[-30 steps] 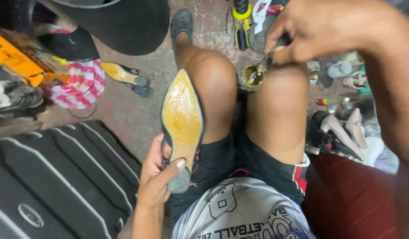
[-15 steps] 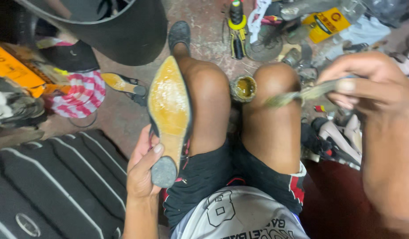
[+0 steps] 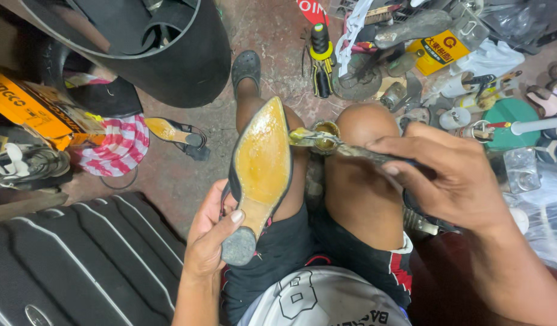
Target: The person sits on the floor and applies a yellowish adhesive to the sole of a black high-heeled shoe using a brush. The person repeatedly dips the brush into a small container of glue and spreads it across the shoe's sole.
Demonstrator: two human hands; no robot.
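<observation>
My left hand [image 3: 211, 236] grips a pointed shoe [image 3: 259, 169] by its heel end, sole up, resting on my left knee. The sole is yellow and shiny with glue. My right hand [image 3: 450, 175] holds a glue-coated brush [image 3: 327, 142] whose tip hovers just beside the sole's right edge, over the gap between my knees. A small open glue tin [image 3: 324, 128] sits on the floor between my knees, partly behind the brush tip.
A big black tub [image 3: 170, 54] stands at the top left, with a striped red cloth [image 3: 118, 148] and another heeled shoe [image 3: 176, 134] beside it. A black ribbed case [image 3: 79, 259] lies at my left. Tools, bottles and shoes crowd the floor at the upper right.
My right hand has carried the brush from the right side leftward to the shoe's sole. The left hand has kept its hold and tilted the shoe slightly toward the brush.
</observation>
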